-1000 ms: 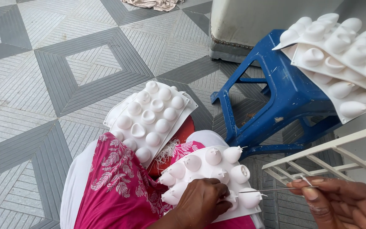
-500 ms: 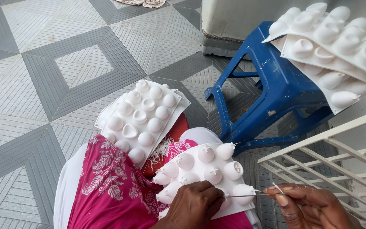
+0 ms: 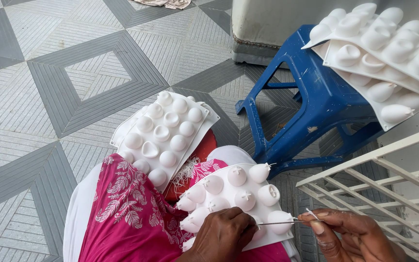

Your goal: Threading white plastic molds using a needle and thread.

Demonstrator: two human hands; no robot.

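Note:
A white silicone mould (image 3: 236, 199) with rounded, pointed cups rests upside down on my lap, over pink flowered cloth (image 3: 127, 213). My left hand (image 3: 221, 237) presses down on the mould's near edge. My right hand (image 3: 350, 235) pinches a thin needle (image 3: 280, 222) with a short white thread at its end, the needle lying level between the two hands beside a cup at the mould's near right corner. A second white mould (image 3: 163, 136) lies on the floor and my knee, just beyond the first.
A blue plastic stool (image 3: 316, 102) stands to the right, carrying a stack of more white moulds (image 3: 384, 53). A white wire rack (image 3: 389, 179) juts in at the right edge. Grey patterned floor tiles (image 3: 64, 82) spread to the left; a pale appliance base (image 3: 267, 29) stands behind the stool.
My right hand has drawn in towards the mould, bringing the needle close to my left hand. The view has shifted slightly; the moulds stay where they were.

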